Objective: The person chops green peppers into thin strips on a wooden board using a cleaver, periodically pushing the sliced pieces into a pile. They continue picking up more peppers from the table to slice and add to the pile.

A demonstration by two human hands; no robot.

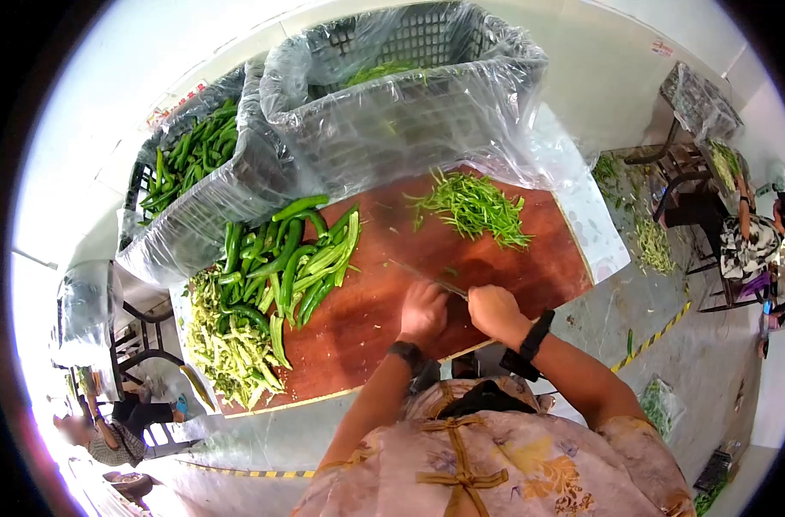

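Observation:
My right hand (494,312) is closed around the handle of a knife (448,286), whose thin blade points left over the reddish-brown board (392,345). Close beside the blade, my left hand (424,310) is curled down at the board, slightly blurred. Whatever its fingers hold is hidden. Beyond my hands lies a heap of thinly sliced green peppers (478,207). On the left of the board, whole and split long green peppers (280,258) are piled, some opened lengthwise. Pale pepper cores and seeds (229,353) form a mound at the left edge.
Behind the board stand two plastic-lined crates: one (211,202) full of whole green peppers, the other (409,103) with some green shreds inside. One person (745,241) sits far right, another (117,435) far left. Scraps (655,246) and yellow-black tape (651,345) lie on the floor.

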